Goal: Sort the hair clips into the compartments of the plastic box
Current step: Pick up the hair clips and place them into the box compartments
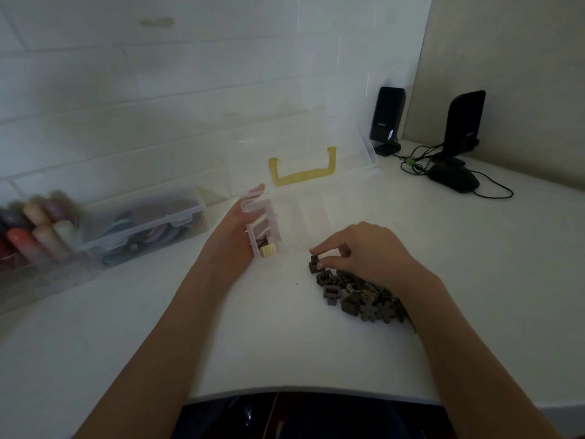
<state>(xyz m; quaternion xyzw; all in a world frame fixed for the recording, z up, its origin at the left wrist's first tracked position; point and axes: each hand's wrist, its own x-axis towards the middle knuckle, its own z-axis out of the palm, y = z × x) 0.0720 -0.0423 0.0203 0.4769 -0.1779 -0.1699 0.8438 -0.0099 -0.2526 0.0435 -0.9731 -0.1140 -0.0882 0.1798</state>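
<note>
My right hand (367,251) hides much of the hair clips (357,294), pinching one; my left hand (234,232) grips the plastic box (275,223). Speaker (386,120) lettering at one o'clock is unreadable.

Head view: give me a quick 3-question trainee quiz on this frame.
1. True or false: the plastic box has its lid open.
2. Which hand steadies the box? A) left B) right
3. What do the right hand fingers pinch?

Key:
1. True; the lid with the yellow handle stands up behind it.
2. A; the left hand holds its left end.
3. A dark hair clip at the edge of the clip pile.
</note>
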